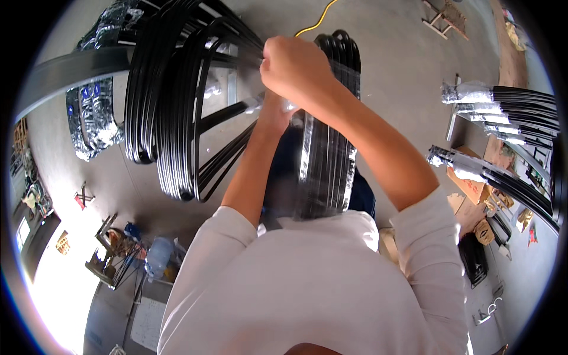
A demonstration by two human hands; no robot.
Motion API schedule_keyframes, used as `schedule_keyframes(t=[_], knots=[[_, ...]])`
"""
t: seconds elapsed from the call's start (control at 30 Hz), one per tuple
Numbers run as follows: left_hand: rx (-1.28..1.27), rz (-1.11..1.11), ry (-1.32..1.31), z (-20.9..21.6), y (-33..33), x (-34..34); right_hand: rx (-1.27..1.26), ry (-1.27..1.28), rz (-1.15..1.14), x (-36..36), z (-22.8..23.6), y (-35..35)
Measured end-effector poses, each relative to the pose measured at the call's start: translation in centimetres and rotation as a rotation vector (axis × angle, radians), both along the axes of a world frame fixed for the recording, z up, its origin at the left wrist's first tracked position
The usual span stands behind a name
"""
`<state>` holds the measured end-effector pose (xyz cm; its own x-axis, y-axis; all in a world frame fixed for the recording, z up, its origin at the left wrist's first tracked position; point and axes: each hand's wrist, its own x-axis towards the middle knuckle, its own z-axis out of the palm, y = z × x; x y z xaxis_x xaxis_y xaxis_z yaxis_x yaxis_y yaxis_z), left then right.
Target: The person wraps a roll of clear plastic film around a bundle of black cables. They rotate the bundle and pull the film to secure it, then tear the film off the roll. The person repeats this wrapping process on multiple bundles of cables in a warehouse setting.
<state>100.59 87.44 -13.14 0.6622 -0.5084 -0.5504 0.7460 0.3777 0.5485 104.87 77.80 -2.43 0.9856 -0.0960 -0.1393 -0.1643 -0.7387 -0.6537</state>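
Note:
My right hand [296, 68] is closed in a fist, with clear plastic film [247, 66] at its knuckles, blurred by motion. The right forearm crosses over my left hand [277, 115], whose fingers are mostly hidden, with shiny bits of film beside it. To the left hangs a thick bundle of black bent tube frames [177, 112], its nearer bars reaching toward my hands. Just right of my hands and in front of my body stands another bundle of black frames [331, 154], wrapped in clear film.
A grey metal beam [77, 74] runs in from the left, near a wrapped bundle [94, 115]. More black tubes [523, 103] with wrapped ends lie on the right. A yellow cord [319, 18], a wooden stool [445, 19] and a blue water jug [158, 257] are farther off.

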Motion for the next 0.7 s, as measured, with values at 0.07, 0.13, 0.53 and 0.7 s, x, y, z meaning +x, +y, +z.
schedule_keyframes(t=[0.07,0.13,0.53,0.7], knots=[[-0.110,0.100,0.034,-0.5,-0.8,0.4,0.178,-0.129,-0.165,-0.4,2.1,-2.2],[-0.137,0.097,0.077,-1.1,-0.2,0.2,0.342,-0.305,-0.521,-2.2,2.3,-5.4],[0.047,-0.319,0.088,-5.7,-1.1,-2.6,1.581,0.515,-0.635,-10.4,-16.5,-7.5],[0.926,-0.234,-0.826,1.6,-1.8,-0.2,1.302,0.439,-0.767,-9.6,-10.6,-9.2]])
